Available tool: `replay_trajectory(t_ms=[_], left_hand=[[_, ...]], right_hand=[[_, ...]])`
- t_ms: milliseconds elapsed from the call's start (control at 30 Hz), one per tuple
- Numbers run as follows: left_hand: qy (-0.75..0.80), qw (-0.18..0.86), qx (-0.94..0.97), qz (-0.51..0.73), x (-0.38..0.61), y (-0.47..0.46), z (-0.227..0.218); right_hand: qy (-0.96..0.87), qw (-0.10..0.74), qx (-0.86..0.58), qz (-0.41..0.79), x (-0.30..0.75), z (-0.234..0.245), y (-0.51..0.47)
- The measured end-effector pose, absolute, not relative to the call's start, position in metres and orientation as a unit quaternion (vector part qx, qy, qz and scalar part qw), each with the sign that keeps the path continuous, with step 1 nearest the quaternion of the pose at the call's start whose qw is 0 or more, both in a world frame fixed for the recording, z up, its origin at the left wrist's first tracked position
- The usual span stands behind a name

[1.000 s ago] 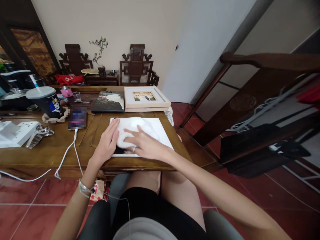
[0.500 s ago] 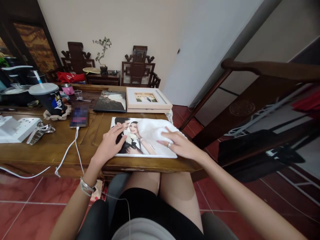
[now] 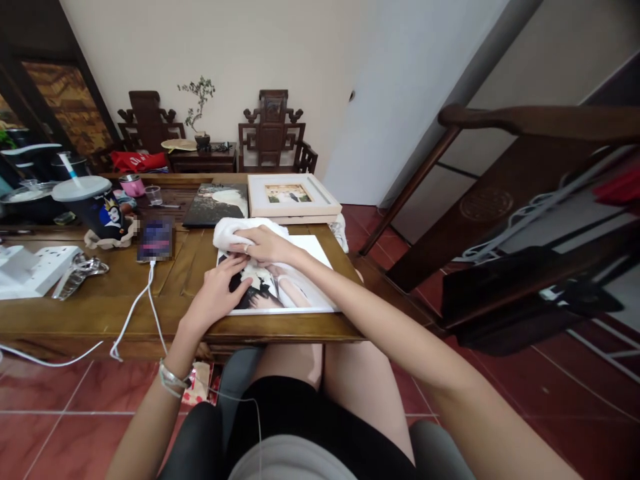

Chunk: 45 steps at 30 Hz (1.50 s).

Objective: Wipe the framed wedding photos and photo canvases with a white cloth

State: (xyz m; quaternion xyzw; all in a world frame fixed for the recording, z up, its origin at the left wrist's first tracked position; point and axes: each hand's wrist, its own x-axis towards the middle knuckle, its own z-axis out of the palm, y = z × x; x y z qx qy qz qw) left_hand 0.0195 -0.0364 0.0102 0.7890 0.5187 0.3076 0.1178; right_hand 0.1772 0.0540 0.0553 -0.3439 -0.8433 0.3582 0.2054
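Observation:
A photo panel (image 3: 300,298) with a printed picture of a couple lies flat on the wooden table (image 3: 295,328) in front of me. My left hand (image 3: 219,287) rests on its left edge, fingers stretched out. With my right hand (image 3: 263,245) I press a bunched white cloth (image 3: 227,233) onto the panel's far left corner. The right forearm crosses over the panel and hides part of it. Cloth and hand cover the upper part of the picture.
Behind the panel lie a dark photo album (image 3: 217,203) and a pale picture frame (image 3: 295,198). To the left are a phone (image 3: 156,239) on a white cable (image 3: 145,291), a lidded cup (image 3: 95,207) and a power strip (image 3: 43,270). A wooden chair (image 3: 480,200) stands at the right.
My right hand has slid the white cloth leftward across the panel, from its right side to the far left corner. The left hand stays on the left edge.

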Motion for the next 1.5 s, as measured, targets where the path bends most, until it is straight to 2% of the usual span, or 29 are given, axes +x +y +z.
replay_trajectory(t_ms=[100,167,267,333,467,800,967,1233,1367,1500], left_hand=[[0.519,0.126,0.789,0.304,0.020,-0.037,0.010],[0.515,0.133,0.790,0.306,0.020,-0.038,0.010],[0.510,0.142,0.786,0.320,0.019,-0.036,0.009],[0.513,0.149,0.779,0.328,0.018,-0.034,0.008],[0.520,0.160,0.772,0.327,0.015,-0.030,0.005],[0.549,0.119,0.785,0.262,0.019,-0.037,0.010],[0.537,0.109,0.795,0.260,0.017,-0.037,0.008],[0.530,0.116,0.798,0.263,0.015,-0.037,0.006],[0.537,0.122,0.792,0.264,0.016,-0.036,0.006],[0.541,0.125,0.789,0.261,0.018,-0.037,0.007]], right_hand=[[-0.864,0.211,-0.321,0.325,0.197,0.051,0.055],[-0.883,0.224,-0.322,0.258,0.221,0.048,0.057],[-0.882,0.230,-0.378,0.162,0.261,0.045,0.061],[-0.866,0.234,-0.418,0.142,0.283,0.044,0.060],[-0.868,0.231,-0.419,0.131,0.306,0.040,0.036],[-0.933,0.128,-0.303,0.149,0.309,0.051,-0.097],[-0.927,0.142,-0.317,0.142,0.306,0.050,-0.058],[-0.888,0.234,-0.368,0.146,0.297,0.040,0.053],[-0.886,0.232,-0.378,0.137,0.296,0.041,0.051],[-0.906,0.205,-0.346,0.132,0.304,0.037,0.004]])
